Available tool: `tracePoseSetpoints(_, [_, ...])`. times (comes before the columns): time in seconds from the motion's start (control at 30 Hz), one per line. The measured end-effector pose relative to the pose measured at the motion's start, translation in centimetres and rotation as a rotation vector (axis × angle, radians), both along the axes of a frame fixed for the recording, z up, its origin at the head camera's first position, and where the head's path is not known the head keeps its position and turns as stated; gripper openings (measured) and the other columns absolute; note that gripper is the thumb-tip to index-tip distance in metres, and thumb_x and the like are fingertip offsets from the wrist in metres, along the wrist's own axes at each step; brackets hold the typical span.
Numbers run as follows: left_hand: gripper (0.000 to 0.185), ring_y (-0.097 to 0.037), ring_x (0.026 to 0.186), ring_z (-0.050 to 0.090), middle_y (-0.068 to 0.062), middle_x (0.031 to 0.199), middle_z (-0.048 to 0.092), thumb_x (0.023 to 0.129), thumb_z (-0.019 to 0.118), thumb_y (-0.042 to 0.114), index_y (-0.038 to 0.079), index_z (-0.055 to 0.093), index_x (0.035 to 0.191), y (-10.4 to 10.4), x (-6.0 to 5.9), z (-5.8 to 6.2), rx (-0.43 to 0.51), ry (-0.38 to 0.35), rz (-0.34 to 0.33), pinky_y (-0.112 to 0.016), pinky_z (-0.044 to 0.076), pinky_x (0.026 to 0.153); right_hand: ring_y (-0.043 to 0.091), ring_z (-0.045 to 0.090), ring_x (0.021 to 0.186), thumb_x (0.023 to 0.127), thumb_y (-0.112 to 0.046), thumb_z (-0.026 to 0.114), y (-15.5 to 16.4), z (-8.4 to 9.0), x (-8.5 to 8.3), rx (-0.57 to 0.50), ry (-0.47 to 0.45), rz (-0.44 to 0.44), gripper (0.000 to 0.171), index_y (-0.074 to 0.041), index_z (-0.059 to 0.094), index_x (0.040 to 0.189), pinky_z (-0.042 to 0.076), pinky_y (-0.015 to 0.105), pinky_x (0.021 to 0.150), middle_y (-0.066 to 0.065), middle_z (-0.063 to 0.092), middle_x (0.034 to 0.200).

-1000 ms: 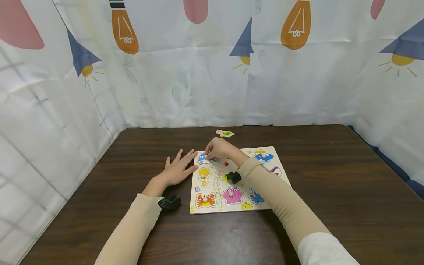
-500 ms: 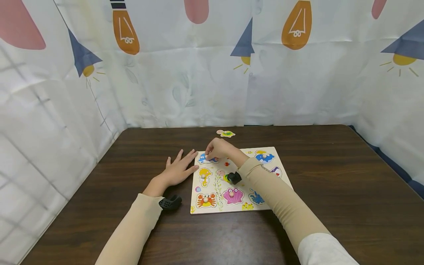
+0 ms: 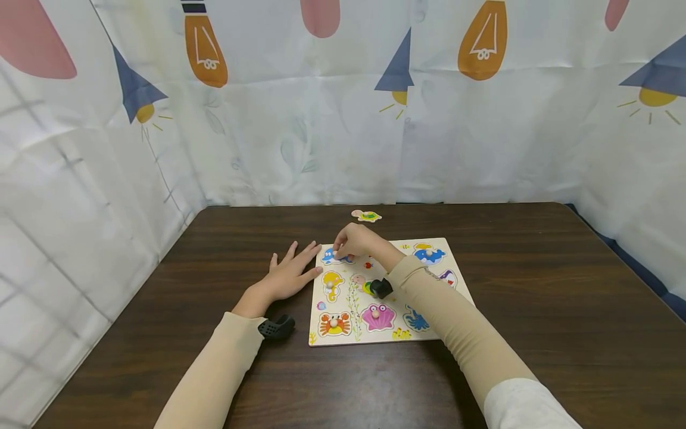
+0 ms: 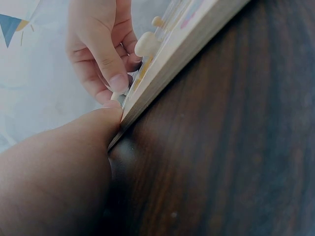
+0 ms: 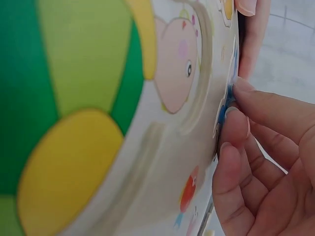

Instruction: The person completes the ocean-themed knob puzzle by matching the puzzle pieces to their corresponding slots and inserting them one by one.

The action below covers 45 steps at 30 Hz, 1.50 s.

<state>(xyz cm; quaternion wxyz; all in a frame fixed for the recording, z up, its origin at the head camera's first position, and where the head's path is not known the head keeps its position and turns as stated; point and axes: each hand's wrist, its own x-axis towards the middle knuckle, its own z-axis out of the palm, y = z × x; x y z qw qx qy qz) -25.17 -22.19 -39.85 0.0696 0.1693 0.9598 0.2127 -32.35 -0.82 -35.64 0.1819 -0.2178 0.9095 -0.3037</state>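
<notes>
A wooden knob puzzle board (image 3: 334,341) with sea-animal pieces lies on the table. At its far left corner, a blue puzzle piece (image 3: 328,257) sits in its recess; my right hand (image 3: 360,241) pinches it between thumb and fingers, partly covering it. The right wrist view shows the thumb and fingertips at the blue piece (image 5: 223,114), close against the board. My left hand (image 3: 284,279) lies with spread fingers on the table, its thumb and fingertips at the board's left edge. In the left wrist view, the left thumb (image 4: 98,123) touches that edge.
A loose turtle piece (image 3: 367,215) lies beyond the board near the table's far edge. A turtle picture (image 5: 83,162) shows in the board's middle recess. Seahorse (image 3: 330,286), crab (image 3: 334,324) and clam (image 3: 378,317) pieces sit nearby. A patterned curtain (image 3: 343,143) stands behind the table.
Both hands keep their places, with the right still at the blue piece. Only the whole view shifts slightly to the right.
</notes>
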Motion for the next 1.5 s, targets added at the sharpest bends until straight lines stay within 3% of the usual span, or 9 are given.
tracePoseSetpoints(0.27, [0.070,-0.040,0.156,-0.002,-0.007,0.171,0.016,0.107,0.047,0.050,0.018,0.024,0.166,-0.1,0.3,0.1,0.001,-0.013,0.017,-0.075,-0.009,0.112,0.013,0.060,0.068,0.097,-0.015,0.074,0.4,0.1,-0.5,-0.012,-0.037,0.048,0.017,-0.005,0.077,0.110,0.052,0.024,0.066,0.006,0.071,0.096])
tracePoseSetpoints(0.33, [0.070,-0.041,0.156,-0.002,-0.007,0.171,0.016,0.107,0.047,0.050,0.018,0.025,0.165,-0.2,0.3,0.1,0.004,-0.014,0.017,-0.075,-0.009,0.112,0.014,0.061,0.070,0.098,-0.014,0.072,0.7,0.3,-0.8,-0.032,-0.046,0.052,0.017,-0.005,0.077,0.112,0.053,0.025,0.068,0.010,0.071,0.107])
tracePoseSetpoints(0.43, [0.070,-0.041,0.155,-0.002,-0.008,0.171,0.016,0.107,0.047,0.050,0.018,0.025,0.165,-0.2,0.4,0.1,0.010,-0.013,0.017,-0.075,-0.009,0.112,0.015,0.061,0.072,0.099,-0.010,0.071,1.3,0.7,-1.3,-0.071,-0.035,0.039,0.018,-0.003,0.076,0.114,0.054,0.025,0.070,0.017,0.057,0.141])
tracePoseSetpoints(0.57, [0.070,-0.041,0.156,-0.002,-0.008,0.171,0.016,0.107,0.047,0.050,0.018,0.024,0.166,-0.3,0.4,0.1,0.012,-0.013,0.016,-0.074,-0.010,0.112,0.017,0.061,0.072,0.099,-0.010,0.070,2.2,1.3,-1.9,-0.096,0.007,0.018,0.019,-0.002,0.076,0.115,0.054,0.025,0.070,0.017,0.046,0.152])
tracePoseSetpoints(0.7, [0.070,-0.040,0.156,-0.003,-0.008,0.171,0.015,0.108,0.046,0.050,0.018,0.023,0.166,-0.3,0.3,0.1,0.016,-0.012,0.005,-0.074,-0.009,0.112,0.020,0.062,0.073,0.100,-0.013,0.070,3.2,1.4,-2.3,-0.104,0.018,-0.009,0.022,-0.002,0.076,0.117,0.055,0.028,0.071,0.014,0.065,0.126])
tracePoseSetpoints(0.87, [0.071,-0.041,0.155,-0.002,-0.009,0.171,0.015,0.108,0.043,0.053,0.016,0.023,0.166,-0.2,0.2,-0.2,0.014,0.007,-0.012,-0.075,-0.008,0.112,0.021,0.063,0.074,0.100,-0.014,0.069,4.3,1.0,-3.1,-0.176,-0.001,-0.109,0.023,-0.001,0.075,0.119,0.056,0.031,0.073,0.010,0.072,0.101])
tracePoseSetpoints(1.17, [0.069,-0.039,0.156,-0.002,-0.007,0.171,0.016,0.108,0.047,0.049,0.019,0.024,0.166,-0.1,0.3,0.3,0.006,0.011,-0.011,-0.074,-0.008,0.113,0.015,0.060,0.071,0.103,-0.007,0.063,6.4,0.0,-4.6,-0.294,-0.004,-0.277,0.026,-0.001,0.071,0.127,0.055,0.030,0.071,0.017,0.068,0.110])
tracePoseSetpoints(1.5, [0.069,-0.037,0.156,-0.002,-0.005,0.171,0.015,0.108,0.046,0.050,0.021,0.023,0.166,0.1,0.1,0.4,-0.005,0.006,-0.004,-0.073,-0.008,0.113,0.014,0.058,0.072,0.103,-0.002,0.058,6.2,-0.2,-6.5,-0.324,-0.025,-0.305,0.030,0.002,0.066,0.131,0.052,0.027,0.069,0.019,0.065,0.111])
